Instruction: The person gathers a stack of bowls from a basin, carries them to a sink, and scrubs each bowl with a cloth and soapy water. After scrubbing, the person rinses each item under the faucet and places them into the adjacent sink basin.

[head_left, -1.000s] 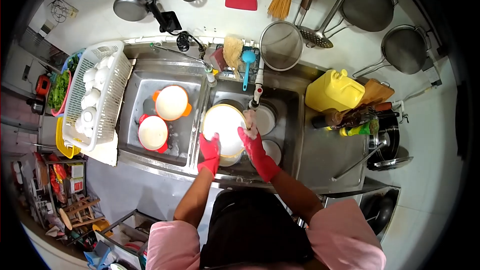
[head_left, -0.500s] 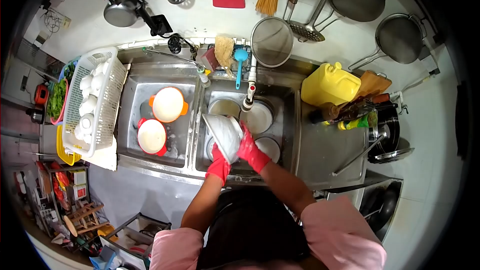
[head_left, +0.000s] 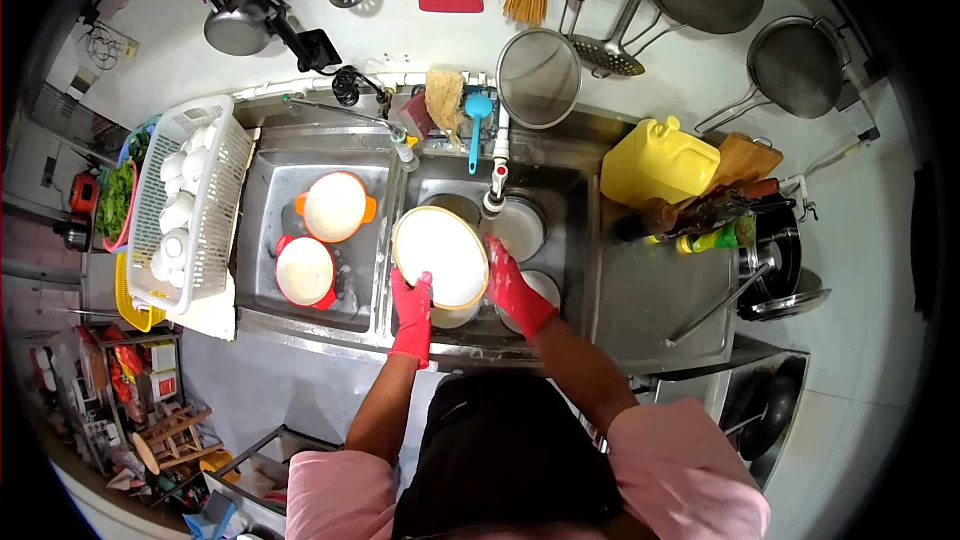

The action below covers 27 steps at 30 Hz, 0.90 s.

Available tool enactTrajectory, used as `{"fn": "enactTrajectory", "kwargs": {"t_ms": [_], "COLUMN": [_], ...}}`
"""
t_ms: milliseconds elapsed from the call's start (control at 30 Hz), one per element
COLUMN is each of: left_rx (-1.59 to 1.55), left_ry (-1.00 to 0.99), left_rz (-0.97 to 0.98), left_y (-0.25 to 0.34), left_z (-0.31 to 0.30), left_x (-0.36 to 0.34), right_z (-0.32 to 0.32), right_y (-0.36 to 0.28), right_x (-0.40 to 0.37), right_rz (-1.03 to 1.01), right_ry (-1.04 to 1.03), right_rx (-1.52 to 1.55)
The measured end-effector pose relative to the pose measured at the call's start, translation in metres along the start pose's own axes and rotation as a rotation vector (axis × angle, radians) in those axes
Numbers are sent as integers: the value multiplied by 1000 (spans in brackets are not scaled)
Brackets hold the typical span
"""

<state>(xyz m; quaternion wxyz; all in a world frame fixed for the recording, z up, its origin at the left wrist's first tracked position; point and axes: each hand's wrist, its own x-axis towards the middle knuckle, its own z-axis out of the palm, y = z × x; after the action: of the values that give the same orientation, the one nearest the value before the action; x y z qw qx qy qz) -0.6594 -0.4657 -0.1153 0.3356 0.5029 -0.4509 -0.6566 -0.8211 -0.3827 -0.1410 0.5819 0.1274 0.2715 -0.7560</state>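
Note:
A white bowl with a tan rim (head_left: 440, 250) is held above the right sink basin, its inside facing up toward me. My left hand (head_left: 411, 310), in a red rubber glove, grips the lower left of the rim with the thumb over the inner side. At the bowl's right edge is my right hand (head_left: 515, 295), gloved the same way; its fingers go behind the bowl and are partly hidden. Below the bowl, several round metal pots, among them one pot (head_left: 518, 230) under the tap, sit in the basin. The tap (head_left: 496, 190) points down just beyond the bowl.
Two orange-red pots with cream insides (head_left: 335, 208) rest in the left basin (head_left: 268, 275). A white basket (head_left: 205, 285) of white dishes stands farther left. On the right counter are a yellow jug (head_left: 655, 165) and bottles. Strainers (head_left: 538, 78) and utensils hang on the wall.
The bowl has turned from a tilted side view, outer wall showing, to its open inside facing me. My left hand has shifted left and up; my right hand stays by the right edge.

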Motion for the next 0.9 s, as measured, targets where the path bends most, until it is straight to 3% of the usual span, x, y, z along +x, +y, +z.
{"fn": "enactTrajectory", "kwargs": {"t_ms": [67, 100, 167, 267, 333, 467, 500, 567, 633, 667, 700, 733, 767, 800, 833, 900], "left_rx": [-16, 0, 102, 231, 299, 455, 532, 766, 828, 858, 882, 826, 770, 713, 748, 684], "left_ry": [6, -25, -100, -135, -100, -41, -51, -59, -65, -67, -97, -86, -76, -64, -42, -91], "left_rz": [90, 58, 48, 98, 206, 46, 65, 87, 198, 257, 182, 253, 321, 383, 325, 375], "left_y": [-12, -15, -18, -26, -25, 9, 8, 11, 16, 16, 16, 19, 24, 28, 23, 12], "left_z": [-4, -9, -19, -28, -22, -12, -12, -9, -2, 1, 3, 8, 12, 14, 10, -6], "left_x": [13, 18, 25, 32, 25, 0, 0, -4, -13, -15, -15, -17, -19, -22, -15, -4], "right_z": [36, 25, 1, -26, -47, -2, 47, 52, 63, 85, 47, 62, 45, 29, 15, 14], "right_y": [-15, -15, -28, -28, -35, -48, -47, -32, -19, -14, 1, 7, 17, 27, 37, 23], "right_x": [-21, -18, -19, -5, -25, -58, -74, -46, -34, -38, 1, -5, 3, 11, 18, 1], "right_rz": [39, 101, -4, 242, -35, -289, -413, -599, -740, -782, -742, -647, -547, -562, -668, -350], "right_ry": [-26, -78, -199, 62, 209, 243, 331, 138, 110, 179, 249, 320, 168, -5, -210, -290], "right_rx": [-126, -91, -548, -627, -791, -788, -1028, -1175, -1493, -1743, -1886, -2053, -1767, -2183, -2551, -2587]}}
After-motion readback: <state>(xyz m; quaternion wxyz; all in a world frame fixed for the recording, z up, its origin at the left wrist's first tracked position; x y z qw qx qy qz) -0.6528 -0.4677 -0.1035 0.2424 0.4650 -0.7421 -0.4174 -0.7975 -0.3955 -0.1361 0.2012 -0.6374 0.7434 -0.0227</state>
